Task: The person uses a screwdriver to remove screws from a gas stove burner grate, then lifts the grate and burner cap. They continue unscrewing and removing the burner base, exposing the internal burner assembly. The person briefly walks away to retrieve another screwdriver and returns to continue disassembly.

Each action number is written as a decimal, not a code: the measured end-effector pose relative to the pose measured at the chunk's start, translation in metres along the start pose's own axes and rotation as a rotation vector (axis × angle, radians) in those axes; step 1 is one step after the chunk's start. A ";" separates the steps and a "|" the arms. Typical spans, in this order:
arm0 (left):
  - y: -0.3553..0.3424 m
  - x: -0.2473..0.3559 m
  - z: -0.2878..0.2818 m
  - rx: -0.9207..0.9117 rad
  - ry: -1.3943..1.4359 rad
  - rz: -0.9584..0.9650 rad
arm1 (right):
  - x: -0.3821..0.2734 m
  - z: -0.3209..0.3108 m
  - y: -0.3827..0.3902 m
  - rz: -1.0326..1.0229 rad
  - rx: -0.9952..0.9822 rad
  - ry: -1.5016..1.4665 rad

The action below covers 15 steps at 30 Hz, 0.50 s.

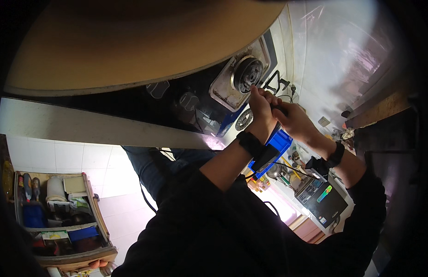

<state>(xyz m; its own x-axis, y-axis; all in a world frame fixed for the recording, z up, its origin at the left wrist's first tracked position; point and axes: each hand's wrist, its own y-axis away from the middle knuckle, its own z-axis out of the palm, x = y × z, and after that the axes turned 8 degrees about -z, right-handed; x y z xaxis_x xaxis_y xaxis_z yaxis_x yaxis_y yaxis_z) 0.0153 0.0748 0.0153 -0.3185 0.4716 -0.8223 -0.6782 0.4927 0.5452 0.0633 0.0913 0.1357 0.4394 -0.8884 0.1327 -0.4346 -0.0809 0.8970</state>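
Note:
Both my hands are together beside the gas stove [161,108], at its round black burner [247,75]. My left hand [261,110] is closed, its thumb and fingers bunched against the burner's lower right edge; whatever lies inside them is hidden. Just right of it, my right hand [298,123] is wrapped round a dark handle [280,111] that points toward the left hand. The handle's far end does not show, so its exact kind cannot be made out. Around the burner lies a stained metal drip tray [222,87].
A large tan rounded surface [145,46] fills the upper left. A pan support [277,83] and a burner ring [244,120] lie by the stove. Beneath my wrists is a blue tray [282,141]; a black case [322,201] sits lower right. An open drawer [62,228] holds tools.

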 end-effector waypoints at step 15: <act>-0.004 0.006 -0.012 -0.025 -0.118 0.011 | 0.014 0.010 0.011 0.448 -0.051 -1.026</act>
<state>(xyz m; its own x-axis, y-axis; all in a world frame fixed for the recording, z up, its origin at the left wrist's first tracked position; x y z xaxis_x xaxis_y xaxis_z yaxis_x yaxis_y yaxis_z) 0.0081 0.0664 0.0059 -0.2470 0.5607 -0.7903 -0.6918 0.4691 0.5490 0.0571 0.0734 0.1429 -0.6151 -0.7863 0.0583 -0.3478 0.3370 0.8749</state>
